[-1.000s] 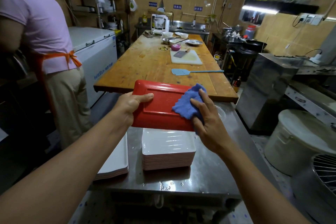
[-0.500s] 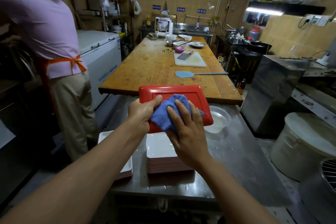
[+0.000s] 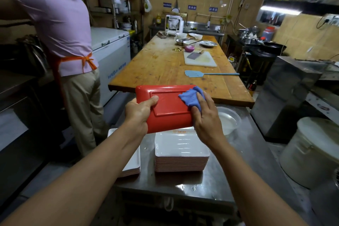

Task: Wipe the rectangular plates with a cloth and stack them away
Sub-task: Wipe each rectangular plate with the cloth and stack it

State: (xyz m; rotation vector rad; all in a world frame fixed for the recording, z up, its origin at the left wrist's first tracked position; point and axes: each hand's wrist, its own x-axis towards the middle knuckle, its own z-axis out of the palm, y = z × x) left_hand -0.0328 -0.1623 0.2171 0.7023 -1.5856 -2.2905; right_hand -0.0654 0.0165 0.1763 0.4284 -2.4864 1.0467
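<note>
Mid-wipe: left hand (image 3: 140, 111) gripped red plate (image 3: 170, 108), right hand (image 3: 205, 117) pressed blue cloth (image 3: 190, 98) flat, wiped stacks (image 3: 181, 159) lower centre, unstacked yet.

Red rectangular plate (image 3: 170, 108) underside-up, blue cloth (image 3: 191, 98) on its right end, above white plate stack (image 3: 181, 154).

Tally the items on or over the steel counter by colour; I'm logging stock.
Red: 1, the plate held up
Blue: 1, the cloth
White-topped: 2 plate stacks
Clear: 1 bowl
Total: 5
</note>
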